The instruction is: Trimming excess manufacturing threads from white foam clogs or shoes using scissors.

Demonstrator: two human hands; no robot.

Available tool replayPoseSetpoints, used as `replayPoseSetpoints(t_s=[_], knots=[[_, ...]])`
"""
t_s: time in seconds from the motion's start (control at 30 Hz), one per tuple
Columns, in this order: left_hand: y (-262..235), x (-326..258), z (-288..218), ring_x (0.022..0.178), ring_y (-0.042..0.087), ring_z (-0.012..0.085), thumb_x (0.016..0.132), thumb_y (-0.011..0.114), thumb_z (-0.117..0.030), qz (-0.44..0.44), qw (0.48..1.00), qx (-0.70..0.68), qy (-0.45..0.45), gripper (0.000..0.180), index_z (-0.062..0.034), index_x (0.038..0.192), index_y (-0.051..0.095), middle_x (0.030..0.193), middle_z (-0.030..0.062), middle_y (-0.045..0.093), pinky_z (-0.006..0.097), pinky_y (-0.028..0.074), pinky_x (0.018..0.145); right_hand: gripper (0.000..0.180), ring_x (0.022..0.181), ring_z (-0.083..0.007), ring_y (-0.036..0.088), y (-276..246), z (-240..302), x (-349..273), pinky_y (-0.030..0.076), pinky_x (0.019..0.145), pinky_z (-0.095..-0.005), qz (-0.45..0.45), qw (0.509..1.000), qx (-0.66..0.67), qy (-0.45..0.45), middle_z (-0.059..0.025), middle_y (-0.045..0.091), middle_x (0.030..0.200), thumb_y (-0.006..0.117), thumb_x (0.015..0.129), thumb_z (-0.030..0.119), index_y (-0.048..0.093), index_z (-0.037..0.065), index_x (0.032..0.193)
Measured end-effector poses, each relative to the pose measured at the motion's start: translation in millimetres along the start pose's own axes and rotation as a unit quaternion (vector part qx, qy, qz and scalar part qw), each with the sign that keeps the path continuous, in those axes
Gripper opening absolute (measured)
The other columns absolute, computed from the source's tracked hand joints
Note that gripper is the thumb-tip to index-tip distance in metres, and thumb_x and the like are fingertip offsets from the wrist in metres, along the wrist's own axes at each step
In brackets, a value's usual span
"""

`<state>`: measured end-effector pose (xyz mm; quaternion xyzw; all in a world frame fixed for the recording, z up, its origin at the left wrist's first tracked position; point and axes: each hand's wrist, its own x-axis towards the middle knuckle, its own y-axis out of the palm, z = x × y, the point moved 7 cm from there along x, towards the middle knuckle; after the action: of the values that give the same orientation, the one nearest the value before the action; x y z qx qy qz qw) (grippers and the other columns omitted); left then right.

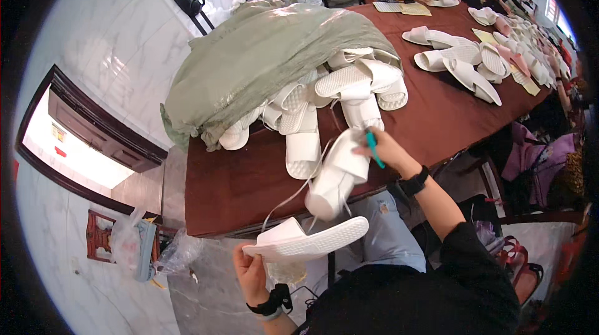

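The person's left hand (251, 272) pinches the toe end of a white lower slipper (321, 240), thumb on one side and fingers on the other, just off the front edge of the brown table (231, 201). From that hand the slipper's long axis runs to the right and slightly upward, so its free heel end points away from the left hand and lies below the right.

The right hand (388, 149) is curled around a teal tool (373, 148) and is at the top end of a white upper slipper (342, 169). Blur hides the fingertips, so whether they also grip that slipper cannot be told. The upper slipper slants down and left from the right hand, across the table's edge, its bottom end just above the lower slipper. The right hand is the nearer one to it; the left is below and to its left.

A thin white cord (292, 196) loops down between the two slippers. Beyond them, more white slippers (302, 145) spill from a green sack (268, 54).
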<state>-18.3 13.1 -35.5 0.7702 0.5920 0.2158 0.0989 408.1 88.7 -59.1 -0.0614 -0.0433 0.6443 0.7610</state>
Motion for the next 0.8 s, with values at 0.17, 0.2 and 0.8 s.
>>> replayPoseSetpoints(t_s=[0.17, 0.2, 0.8], knots=[[13, 1, -14, 0.110, 0.051, 0.0211, 0.089, 0.052, 0.000, -0.061, 0.996, 0.047, 0.049, 0.037, -0.0043, 0.125, 0.043, 0.118, 0.0091, 0.054, 0.035, 0.038, 0.097, 0.028, 0.052, -0.0064, 0.044, -16, -3, -36, 0.034, 0.043, -0.0211, -0.157, 0.950, 0.270, -0.004, 0.0019, 0.049, 0.069, 0.071, 0.081, 0.014, 0.048, 0.008, 0.096], [14, 2, -14, 0.110, 0.051, 0.0209, 0.089, 0.051, 0.000, -0.077, 0.994, 0.059, 0.055, 0.036, -0.0039, 0.124, 0.042, 0.118, 0.0094, 0.054, 0.034, 0.038, 0.096, 0.022, 0.049, -0.0054, 0.041, -16, -4, -45, 0.030, 0.040, -0.0200, -0.187, 0.930, 0.315, -0.019, 0.0042, 0.045, 0.065, 0.066, 0.085, 0.009, 0.046, 0.011, 0.094], [32, 24, -8, 0.113, 0.052, 0.0234, 0.095, 0.047, -0.015, -0.138, 0.979, -0.152, -0.008, 0.027, -0.0044, 0.121, 0.045, 0.120, 0.0100, 0.054, 0.040, 0.041, 0.098, 0.036, 0.076, -0.0089, 0.048, -40, 28, -111, 0.041, 0.068, -0.0241, -0.313, 0.925, 0.093, -0.193, -0.0008, 0.052, 0.083, 0.072, 0.077, 0.005, 0.040, 0.008, 0.093]])
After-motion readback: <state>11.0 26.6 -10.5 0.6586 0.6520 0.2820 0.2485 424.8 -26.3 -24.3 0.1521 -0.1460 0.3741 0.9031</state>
